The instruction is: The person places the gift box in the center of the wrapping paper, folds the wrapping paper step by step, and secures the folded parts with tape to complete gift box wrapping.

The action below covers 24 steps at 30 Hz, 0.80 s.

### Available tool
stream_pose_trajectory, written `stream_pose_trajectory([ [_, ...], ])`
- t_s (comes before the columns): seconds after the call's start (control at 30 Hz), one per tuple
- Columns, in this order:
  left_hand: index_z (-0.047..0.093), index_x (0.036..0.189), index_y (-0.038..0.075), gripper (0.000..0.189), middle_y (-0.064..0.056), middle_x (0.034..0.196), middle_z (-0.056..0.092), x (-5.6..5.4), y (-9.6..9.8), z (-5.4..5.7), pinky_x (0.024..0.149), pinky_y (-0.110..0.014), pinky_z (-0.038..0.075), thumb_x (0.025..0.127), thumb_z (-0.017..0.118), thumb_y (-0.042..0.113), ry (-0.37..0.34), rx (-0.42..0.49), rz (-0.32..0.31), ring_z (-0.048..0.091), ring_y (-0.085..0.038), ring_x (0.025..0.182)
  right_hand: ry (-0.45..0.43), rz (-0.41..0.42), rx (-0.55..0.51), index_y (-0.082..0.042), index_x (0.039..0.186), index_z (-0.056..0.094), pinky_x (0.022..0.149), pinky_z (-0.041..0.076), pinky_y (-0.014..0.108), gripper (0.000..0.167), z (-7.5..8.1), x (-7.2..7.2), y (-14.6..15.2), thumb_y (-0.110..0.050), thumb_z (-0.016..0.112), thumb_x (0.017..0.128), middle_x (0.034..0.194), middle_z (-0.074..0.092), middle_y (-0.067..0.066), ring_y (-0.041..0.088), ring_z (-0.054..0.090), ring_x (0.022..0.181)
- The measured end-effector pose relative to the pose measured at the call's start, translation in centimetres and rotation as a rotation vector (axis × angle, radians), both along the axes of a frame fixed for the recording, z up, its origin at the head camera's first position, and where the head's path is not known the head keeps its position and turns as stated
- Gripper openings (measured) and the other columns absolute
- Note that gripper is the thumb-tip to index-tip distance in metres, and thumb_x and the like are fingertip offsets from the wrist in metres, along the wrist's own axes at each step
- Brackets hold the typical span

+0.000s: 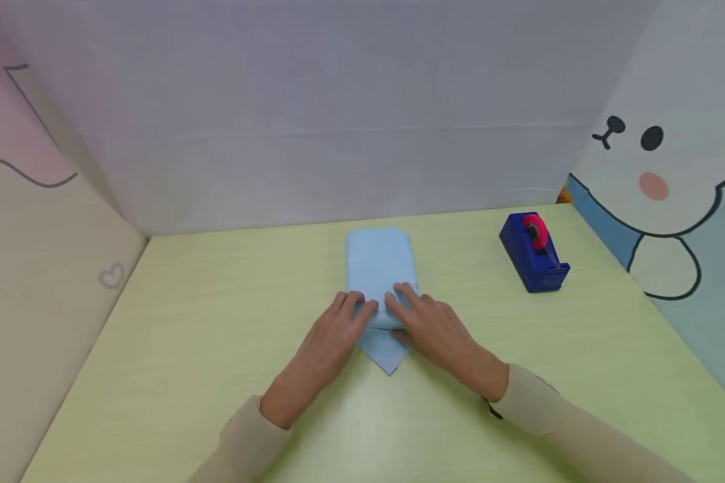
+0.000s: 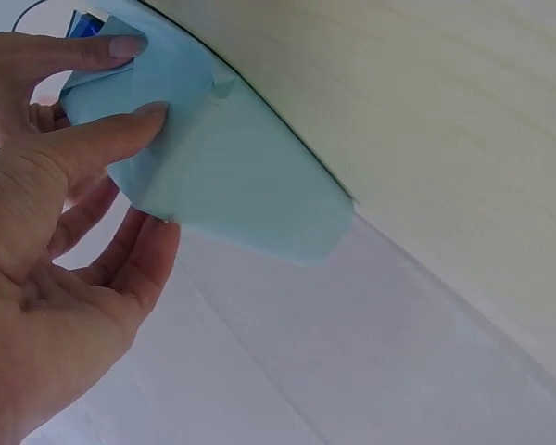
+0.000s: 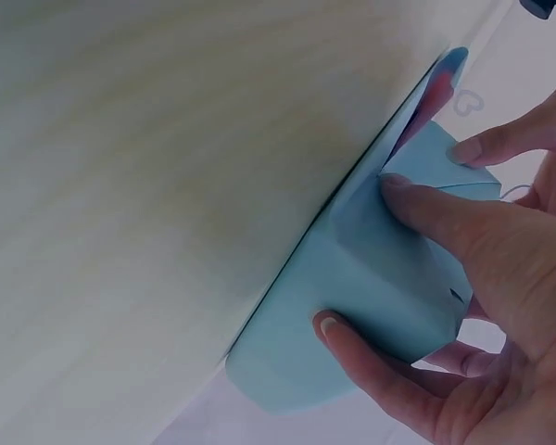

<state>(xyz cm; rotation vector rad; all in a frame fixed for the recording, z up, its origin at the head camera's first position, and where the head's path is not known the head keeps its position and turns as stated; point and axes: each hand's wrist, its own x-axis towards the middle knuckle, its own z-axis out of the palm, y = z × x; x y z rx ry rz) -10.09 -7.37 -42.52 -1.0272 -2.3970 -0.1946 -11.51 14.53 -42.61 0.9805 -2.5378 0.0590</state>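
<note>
A light blue paper packet (image 1: 377,258), folded into a rectangle, lies on the table with a pointed flap (image 1: 387,350) at its near end. My left hand (image 1: 331,339) holds the near left corner, fingers bent over the top and thumb at the end fold. At the near right corner my right hand (image 1: 438,333) does the same, its thumb (image 3: 412,199) pressing at the base of the flap. Seen from the right wrist, the packet (image 3: 352,297) has some thickness, and its flap stands out along the table with a pinkish patch inside.
A blue tape dispenser (image 1: 522,261) with a red-cored roll (image 1: 536,231) stands on the table (image 1: 217,302) at the back right. A pale cloth wall (image 1: 338,134) rises behind the table, and printed cartoon panels flank both sides.
</note>
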Motion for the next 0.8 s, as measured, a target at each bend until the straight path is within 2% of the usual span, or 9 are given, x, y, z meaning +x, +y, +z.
stream_pose_trajectory([
  [0.17,0.065,0.107,0.006,0.036,-0.010,0.103,0.060,1.1,0.2,0.2,0.074,-0.031,0.050,0.079,0.088,0.006,0.056,-0.050,-0.076,0.055,-0.026,0.093,0.022,0.003,0.000,-0.011,0.121,0.058,0.042,0.043,0.026,0.058,0.0,0.1,-0.1,-0.032,0.092,0.079,0.126,0.057,0.014,0.021,0.051,0.054],
  [0.27,0.068,0.098,0.010,0.037,-0.003,0.096,0.061,1.5,0.5,0.1,0.076,-0.030,0.049,0.076,0.093,0.026,0.041,-0.109,-0.137,0.056,-0.021,0.089,0.029,-0.004,0.001,-0.010,0.121,0.057,0.041,0.042,0.026,0.058,0.0,0.1,0.0,-0.032,0.091,0.079,0.126,0.056,0.014,0.020,0.050,0.053],
  [0.37,0.070,0.090,0.013,0.036,0.001,0.089,0.061,1.8,0.8,-0.4,0.076,-0.027,0.049,0.075,0.092,0.038,0.022,-0.185,-0.172,0.055,-0.018,0.083,0.018,-0.002,-0.013,-0.010,0.121,0.057,0.041,0.041,0.026,0.057,-0.1,0.1,0.1,-0.031,0.091,0.080,0.126,0.056,0.014,0.021,0.049,0.053],
  [0.43,0.069,0.085,0.014,0.032,0.002,0.085,0.060,1.8,0.9,-0.8,0.073,-0.025,0.048,0.076,0.091,0.036,0.015,-0.215,-0.185,0.055,-0.016,0.078,0.012,0.000,-0.021,-0.010,0.120,0.056,0.041,0.041,0.027,0.057,-0.2,0.1,0.1,-0.030,0.091,0.080,0.125,0.056,0.014,0.021,0.049,0.054],
  [0.57,0.066,0.076,0.016,0.022,0.004,0.075,0.056,1.8,1.3,-1.1,0.063,-0.021,0.043,0.080,0.087,0.022,0.046,-0.225,-0.194,0.051,-0.012,0.066,0.015,0.002,-0.024,-0.010,0.119,0.055,0.041,0.041,0.027,0.058,-0.2,0.1,0.1,-0.030,0.092,0.079,0.124,0.056,0.014,0.021,0.048,0.053],
  [0.8,0.063,0.076,0.016,0.022,0.004,0.073,0.053,1.8,1.4,-1.0,0.058,-0.020,0.036,0.083,0.082,0.008,0.087,-0.264,-0.177,0.046,-0.010,0.060,0.024,0.006,-0.022,-0.009,0.119,0.055,0.041,0.040,0.027,0.059,-0.1,0.0,0.1,-0.030,0.092,0.078,0.124,0.056,0.013,0.021,0.048,0.053],
])
